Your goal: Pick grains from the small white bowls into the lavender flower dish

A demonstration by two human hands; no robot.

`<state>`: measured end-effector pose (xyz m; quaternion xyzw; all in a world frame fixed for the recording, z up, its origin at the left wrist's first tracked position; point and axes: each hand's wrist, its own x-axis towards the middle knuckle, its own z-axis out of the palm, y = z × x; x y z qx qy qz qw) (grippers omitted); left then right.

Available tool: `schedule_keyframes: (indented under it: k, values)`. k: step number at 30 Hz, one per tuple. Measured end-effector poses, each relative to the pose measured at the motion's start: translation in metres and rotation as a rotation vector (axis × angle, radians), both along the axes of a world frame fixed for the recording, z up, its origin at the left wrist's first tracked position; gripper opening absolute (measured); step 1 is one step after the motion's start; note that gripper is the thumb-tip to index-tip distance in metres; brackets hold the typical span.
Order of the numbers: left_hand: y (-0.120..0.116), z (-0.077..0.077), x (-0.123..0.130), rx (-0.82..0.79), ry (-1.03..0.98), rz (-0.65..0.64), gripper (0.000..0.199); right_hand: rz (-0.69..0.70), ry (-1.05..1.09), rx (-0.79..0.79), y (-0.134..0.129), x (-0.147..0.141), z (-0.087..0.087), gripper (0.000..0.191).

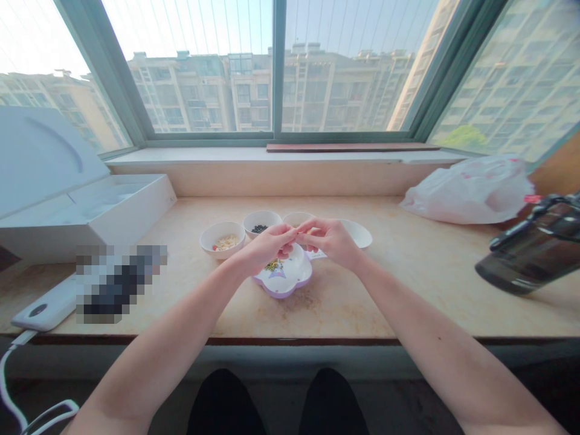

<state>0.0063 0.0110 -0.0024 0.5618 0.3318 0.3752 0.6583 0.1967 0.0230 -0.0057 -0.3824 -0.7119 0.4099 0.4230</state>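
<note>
My left hand [272, 246] and my right hand [330, 241] meet at the fingertips above a purple-rimmed, flower-shaped plate [294, 279]. Both are pinched closed, and whatever lies between the fingers is too small to make out. Small greenish-yellow bits [274, 265] lie on the plate, partly covered by my left hand. Behind my left hand stands a white bowl [261, 215] of black beans [260, 229]. Left of it is another white bowl [209, 240] holding pale pieces [226, 243]. A third bowl [299, 217] and a white dish [357, 232] are partly hidden by my right hand.
An opened white box [136, 211] stands on the left, with a white power bank [45, 305] and cable in front. To the right are a plastic bag [471, 190] and a dark transparent jug [530, 260]. The windowsill [217, 154] runs along the back.
</note>
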Motion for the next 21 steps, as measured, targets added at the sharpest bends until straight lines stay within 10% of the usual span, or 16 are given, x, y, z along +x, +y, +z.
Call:
schedule_keyframes:
  k: [10, 21]
  values:
    - [0.007, 0.012, -0.021, 0.629, 0.831, 0.029, 0.02, 0.03, 0.011, 0.009, 0.002, 0.003, 0.001, 0.033]
    - [0.01, 0.007, -0.025, 0.65, 1.156, -0.281, 0.009, 0.251, 0.284, -0.244, -0.002, 0.01, 0.007, 0.029]
